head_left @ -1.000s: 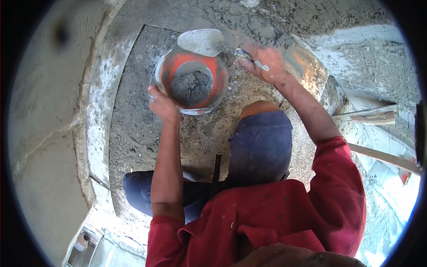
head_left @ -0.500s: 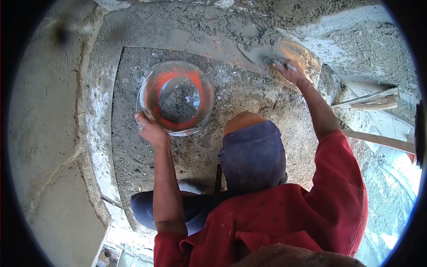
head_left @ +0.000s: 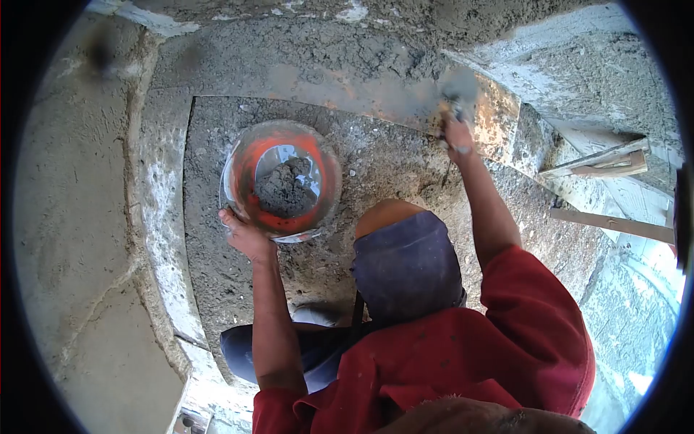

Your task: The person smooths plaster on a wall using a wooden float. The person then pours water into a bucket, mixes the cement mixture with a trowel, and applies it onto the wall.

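Observation:
My left hand (head_left: 248,236) grips the near-left rim of a round bucket (head_left: 329,173) with an orange inside. Grey wet mortar (head_left: 283,189) and some water lie in the bucket. Out at the right, my right hand (head_left: 458,137) is closed on the handle of a trowel (head_left: 460,88), whose blade is blurred by motion. The blade is over the right part of a long board (head_left: 405,98) smeared with mortar, close to an orange-brown patch.
Rough ground (head_left: 405,159) surrounds the bucket. My bent knee (head_left: 405,267) is between my arms. Wood pieces (head_left: 607,163) and a wooden bar (head_left: 614,224) stand at the right. A pale ledge (head_left: 168,239) runs along the left.
My right hand first carried the trowel from above the bucket rightward to the board, then swung the blade round and upward. In view, the bucket and my left hand sit lower and further left.

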`<action>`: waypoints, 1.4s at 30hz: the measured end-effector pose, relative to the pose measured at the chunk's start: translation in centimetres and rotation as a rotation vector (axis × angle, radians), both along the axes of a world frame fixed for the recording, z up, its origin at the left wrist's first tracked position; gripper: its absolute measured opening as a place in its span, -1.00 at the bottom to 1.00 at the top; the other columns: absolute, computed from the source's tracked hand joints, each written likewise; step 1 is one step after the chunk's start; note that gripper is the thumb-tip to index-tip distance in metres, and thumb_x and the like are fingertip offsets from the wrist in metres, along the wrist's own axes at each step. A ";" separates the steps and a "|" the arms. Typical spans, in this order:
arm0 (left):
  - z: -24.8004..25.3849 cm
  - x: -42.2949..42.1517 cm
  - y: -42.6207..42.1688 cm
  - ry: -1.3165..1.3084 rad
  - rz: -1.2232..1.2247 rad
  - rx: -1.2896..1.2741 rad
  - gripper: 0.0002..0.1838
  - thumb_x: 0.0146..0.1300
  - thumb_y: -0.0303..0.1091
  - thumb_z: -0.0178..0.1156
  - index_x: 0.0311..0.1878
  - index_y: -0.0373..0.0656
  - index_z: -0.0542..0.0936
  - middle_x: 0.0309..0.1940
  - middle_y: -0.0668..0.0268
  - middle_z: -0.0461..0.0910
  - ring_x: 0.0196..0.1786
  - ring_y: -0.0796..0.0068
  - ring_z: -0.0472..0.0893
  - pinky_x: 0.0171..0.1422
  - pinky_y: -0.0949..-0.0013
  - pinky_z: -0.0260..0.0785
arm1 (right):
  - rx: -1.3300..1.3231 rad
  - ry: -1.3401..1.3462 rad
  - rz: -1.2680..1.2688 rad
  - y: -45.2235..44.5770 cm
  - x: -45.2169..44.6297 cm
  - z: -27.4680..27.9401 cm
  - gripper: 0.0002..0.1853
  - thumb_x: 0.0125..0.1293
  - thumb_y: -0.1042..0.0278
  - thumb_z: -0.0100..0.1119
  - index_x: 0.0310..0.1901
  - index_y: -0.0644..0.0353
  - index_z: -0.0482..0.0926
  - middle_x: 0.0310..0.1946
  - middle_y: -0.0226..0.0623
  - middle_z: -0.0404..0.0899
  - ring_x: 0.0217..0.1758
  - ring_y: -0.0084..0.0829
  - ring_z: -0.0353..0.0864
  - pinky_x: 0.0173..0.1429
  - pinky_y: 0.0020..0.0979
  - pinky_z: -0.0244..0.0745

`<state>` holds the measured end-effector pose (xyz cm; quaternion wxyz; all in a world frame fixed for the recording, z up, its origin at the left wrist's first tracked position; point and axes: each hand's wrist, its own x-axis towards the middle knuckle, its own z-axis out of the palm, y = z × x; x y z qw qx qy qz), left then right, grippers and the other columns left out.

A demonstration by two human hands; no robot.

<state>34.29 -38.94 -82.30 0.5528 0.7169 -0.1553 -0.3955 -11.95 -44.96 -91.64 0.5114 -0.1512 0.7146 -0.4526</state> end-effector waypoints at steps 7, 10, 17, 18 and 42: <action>0.4 -0.5 0.0 -0.094 -0.017 0.042 -0.33 0.68 0.13 -0.19 0.02 -0.42 0.57 -0.05 0.15 0.62 -0.08 0.32 0.58 0.08 0.19 0.47 | 0.214 0.845 0.320 -10.8 15.3 -0.5 -0.49 0.44 0.01 0.07 0.14 0.35 0.42 -0.16 0.14 0.73 -0.05 0.04 0.77 0.16 -0.10 0.66; 0.1 -0.6 0.1 -0.082 -0.030 0.016 -0.33 0.68 0.13 -0.19 0.02 -0.43 0.56 -0.08 0.15 0.62 -0.10 0.32 0.57 0.06 0.19 0.47 | 0.146 0.902 0.673 -10.7 17.2 0.0 -0.53 0.42 0.16 0.02 0.15 0.42 0.40 -0.04 0.21 0.71 0.15 0.12 0.71 0.22 -0.03 0.61; -0.1 -0.3 0.1 -0.053 0.043 -0.002 -0.29 0.67 0.16 -0.18 0.12 -0.47 0.56 0.04 0.13 0.61 -0.01 0.30 0.58 0.14 0.19 0.47 | 0.209 0.925 0.767 -6.6 13.7 5.4 -0.49 0.40 0.27 0.08 0.34 0.16 0.30 0.01 0.19 0.69 0.12 0.20 0.70 0.16 0.07 0.61; -0.2 -0.3 0.2 -0.012 0.030 -0.017 -0.29 0.67 0.15 -0.18 0.13 -0.48 0.56 0.06 0.12 0.61 0.01 0.30 0.58 0.15 0.19 0.47 | 0.262 0.914 0.739 -4.7 12.4 6.2 -0.47 0.40 0.26 0.10 0.37 0.09 0.29 0.03 0.20 0.68 0.12 0.22 0.69 0.14 0.09 0.60; -0.5 0.0 0.4 -0.086 0.030 0.019 -0.31 0.66 0.14 -0.13 0.03 -0.47 0.61 -0.06 0.13 0.66 -0.09 0.32 0.59 0.09 0.16 0.49 | 0.103 1.036 0.781 -7.2 14.5 2.6 -0.52 0.41 0.05 0.15 0.19 0.19 0.35 -0.12 0.16 0.72 0.01 0.18 0.74 0.07 0.12 0.61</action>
